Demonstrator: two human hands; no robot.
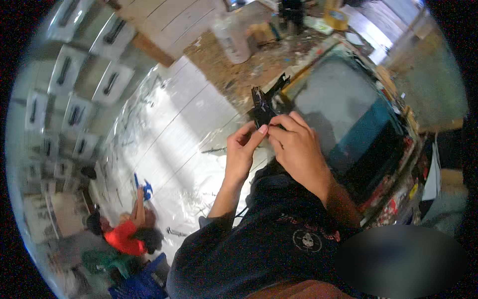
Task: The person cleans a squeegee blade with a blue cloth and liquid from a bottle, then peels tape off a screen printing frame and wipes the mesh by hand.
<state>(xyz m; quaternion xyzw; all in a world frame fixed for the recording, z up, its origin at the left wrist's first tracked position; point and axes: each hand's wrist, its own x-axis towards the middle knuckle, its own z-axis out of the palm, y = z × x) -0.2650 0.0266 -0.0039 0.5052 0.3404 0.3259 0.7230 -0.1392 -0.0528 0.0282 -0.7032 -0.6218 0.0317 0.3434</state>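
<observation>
My left hand [241,150] and my right hand [298,144] meet in front of me, thumbs and fingertips pinched close together. At their tips is a black, shiny, bracket-like piece [261,105], standing by the near left corner of a screen-printing frame [289,84]. Whether the fingers grip this piece or something small against it is hidden. To the right of my hands lies the frame's mesh [333,87], pale grey in its far part and dark teal to black in its near part. My right forearm passes along its near left side.
A whitish bottle [232,42] and a yellow tape roll [336,21] stand on the stained bench [209,57] beyond. Glossy white sheeting [174,134] covers the long table at left. Printed white pieces [112,82] line the far left. A person in red [124,236] holds a blue tool [145,188].
</observation>
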